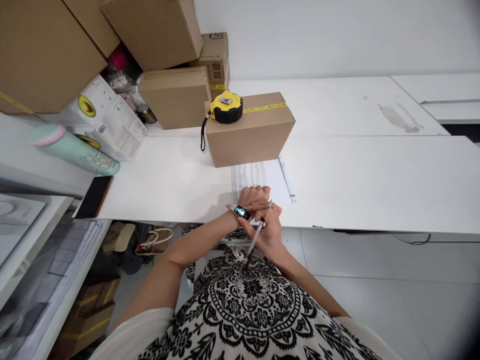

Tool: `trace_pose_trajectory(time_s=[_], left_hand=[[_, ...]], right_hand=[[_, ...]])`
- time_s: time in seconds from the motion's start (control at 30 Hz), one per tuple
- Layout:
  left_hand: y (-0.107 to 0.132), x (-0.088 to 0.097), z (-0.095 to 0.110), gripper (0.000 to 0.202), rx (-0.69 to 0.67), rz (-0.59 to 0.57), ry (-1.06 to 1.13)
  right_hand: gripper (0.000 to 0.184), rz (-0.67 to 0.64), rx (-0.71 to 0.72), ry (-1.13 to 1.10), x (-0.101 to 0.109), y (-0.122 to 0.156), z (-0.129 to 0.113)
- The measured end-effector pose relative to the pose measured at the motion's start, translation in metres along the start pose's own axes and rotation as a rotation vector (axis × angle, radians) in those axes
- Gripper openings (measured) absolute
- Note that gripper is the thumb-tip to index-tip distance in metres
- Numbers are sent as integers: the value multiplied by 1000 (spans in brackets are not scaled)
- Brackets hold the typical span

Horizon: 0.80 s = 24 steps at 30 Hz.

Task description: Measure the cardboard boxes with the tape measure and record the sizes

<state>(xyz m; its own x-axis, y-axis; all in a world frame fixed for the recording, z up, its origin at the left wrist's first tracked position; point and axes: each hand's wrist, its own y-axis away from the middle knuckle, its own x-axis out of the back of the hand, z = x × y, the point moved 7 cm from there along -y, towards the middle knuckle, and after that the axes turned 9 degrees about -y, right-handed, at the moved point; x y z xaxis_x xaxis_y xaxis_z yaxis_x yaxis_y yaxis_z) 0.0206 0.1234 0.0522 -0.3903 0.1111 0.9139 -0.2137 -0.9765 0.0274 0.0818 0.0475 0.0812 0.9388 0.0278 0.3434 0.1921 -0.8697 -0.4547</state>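
Observation:
My left hand [255,197] rests curled on the near edge of a printed sheet of paper [255,176] at the table's front edge; a lit fitness band [242,212] is on its wrist. My right hand [270,229] lies just behind it, closed round a pen [255,240] whose length points back toward my body. What the left fingers hold, if anything, is hidden. Beyond the paper stands a small cardboard box [250,131] with a yellow tape measure [226,107] on top.
A white table [375,175] stretches right. Stacked cardboard boxes [165,55], a white carton [108,120], a mint bottle [75,149] and a black phone [93,196] sit left. Bags and boxes lie under the table.

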Motion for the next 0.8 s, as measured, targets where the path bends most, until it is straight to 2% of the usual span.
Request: trace_pose_trajectory(time_s=[0.07,0.13,0.2,0.27,0.33,0.37,0.43,0.57,0.63,0.7,0.77,0.8], left_hand=[[-2,-3,1,28,-50,-63,-123],[-3,-3,1,21,-75,-90,-225],[-2,-2,0,20,-83,-92,-305],[-1,-2,0,24,-97,-92,-361],[0,-4,1,23,-124,-93,-394],[1,-5,1,22,-136,-90,-404],[2,-6,2,21,-151,-78,-415],[4,-2,-2,19,-150,-29,-408],[5,6,-7,19,-144,13,-391],[3,23,-16,22,-125,78,-370],[-4,50,-30,29,-72,179,-355],[-10,68,-38,32,-38,272,-332]], right_hand=[[27,-21,-8,-74,5,-3,4],[24,31,-5,-97,22,-13,17],[16,151,-32,-1,50,-29,45],[10,203,-39,242,74,-50,82],[9,121,-7,464,84,-74,119],[17,34,-8,541,84,-84,138],[29,-47,0,571,84,-99,165],[46,-170,-40,633,74,-107,187],[57,-193,-75,653,72,-103,190],[64,-147,-104,603,75,-97,191],[64,-58,-138,510,82,-91,193],[61,-11,-155,463,85,-87,193]])
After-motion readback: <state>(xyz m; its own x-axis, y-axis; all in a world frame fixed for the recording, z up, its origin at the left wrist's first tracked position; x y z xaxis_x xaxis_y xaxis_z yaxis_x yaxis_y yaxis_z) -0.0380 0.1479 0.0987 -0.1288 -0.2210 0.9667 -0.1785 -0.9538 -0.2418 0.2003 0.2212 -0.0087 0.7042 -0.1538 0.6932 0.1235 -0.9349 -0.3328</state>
